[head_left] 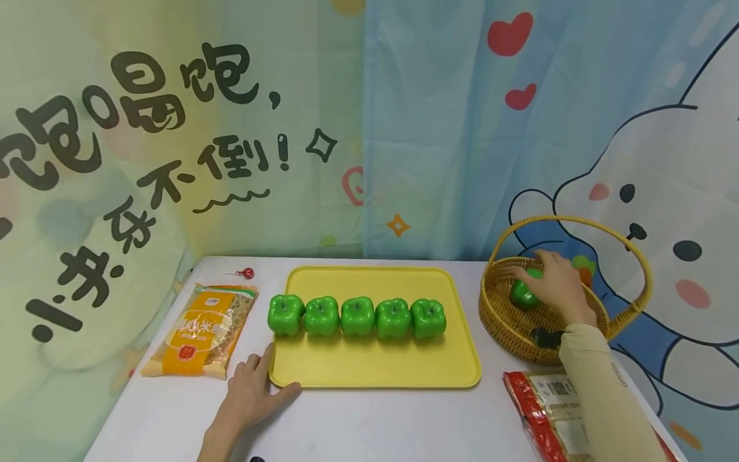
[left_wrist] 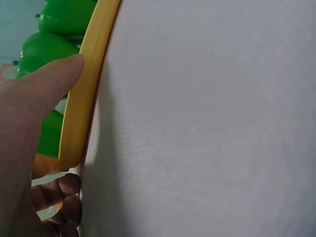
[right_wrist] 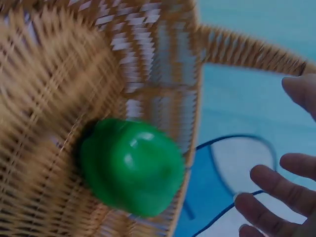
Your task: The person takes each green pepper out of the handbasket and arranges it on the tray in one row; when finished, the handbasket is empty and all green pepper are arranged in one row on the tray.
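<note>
Several green bell peppers (head_left: 358, 316) stand in a row across the yellow tray (head_left: 375, 366). My left hand (head_left: 249, 391) is at the tray's near left corner, its thumb (left_wrist: 59, 79) against the front rim and its other fingers along the left side. Over the wicker basket (head_left: 498, 327) on the right is my right hand (head_left: 557, 285), fingers spread and holding nothing. Inside that basket one green bell pepper (right_wrist: 133, 168) lies against the wall, apart from the fingers in the right wrist view. A dark green item (head_left: 545, 337) is partly visible low in the basket.
Left of the tray lies an orange-labelled grain bag (head_left: 199, 330), with a small red item (head_left: 248, 273) behind it. A red-edged package (head_left: 548, 410) sits in front of the basket, partly under my right sleeve. The basket's handle (head_left: 645, 276) arches over its opening. A printed curtain (head_left: 421, 128) hangs behind.
</note>
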Available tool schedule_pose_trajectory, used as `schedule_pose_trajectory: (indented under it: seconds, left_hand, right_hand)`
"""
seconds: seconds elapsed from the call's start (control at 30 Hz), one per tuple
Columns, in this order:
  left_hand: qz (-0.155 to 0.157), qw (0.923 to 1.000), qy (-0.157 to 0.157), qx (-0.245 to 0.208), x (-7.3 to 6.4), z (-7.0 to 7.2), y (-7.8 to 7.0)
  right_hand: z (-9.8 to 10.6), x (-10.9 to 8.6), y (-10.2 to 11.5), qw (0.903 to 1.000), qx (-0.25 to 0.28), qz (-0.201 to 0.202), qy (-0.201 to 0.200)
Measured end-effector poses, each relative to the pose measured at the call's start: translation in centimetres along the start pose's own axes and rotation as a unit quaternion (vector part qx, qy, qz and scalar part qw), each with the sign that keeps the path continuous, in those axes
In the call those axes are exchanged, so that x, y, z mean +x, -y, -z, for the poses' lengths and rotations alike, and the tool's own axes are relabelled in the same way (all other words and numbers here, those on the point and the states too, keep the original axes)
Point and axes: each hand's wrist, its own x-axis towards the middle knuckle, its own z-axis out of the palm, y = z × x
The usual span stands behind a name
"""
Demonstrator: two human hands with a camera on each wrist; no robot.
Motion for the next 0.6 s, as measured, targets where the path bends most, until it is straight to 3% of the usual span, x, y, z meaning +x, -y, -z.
schedule_pose_trajectory:
  seconds: [0.1, 0.23, 0.43, 0.6]
  left_hand:
    - [0.001, 1.0, 0.0, -0.003, 0.0, 0.0, -0.1]
    - [0.0, 1.0, -0.001, -0.003, -0.1, 0.1, -0.1]
    - [0.003, 1.0, -0.002, -0.004, -0.2, 0.1, -0.1]
    - [0.001, 1.0, -0.001, -0.006, -0.1, 0.2, -0.2]
  right_hand:
    - [-0.3, 0.8, -1.6, 0.9997, -0.015, -0.015, 0.012]
    - [-0.5, 1.8, -3.2, 0.9962, -0.008, -0.06, 0.063]
    - [-0.1, 2.9, -4.3, 0.9719, 0.023, -0.161, 0.17]
    - [-0.6, 3.5, -4.8, 0.9596, 0.007, -0.171, 0.223]
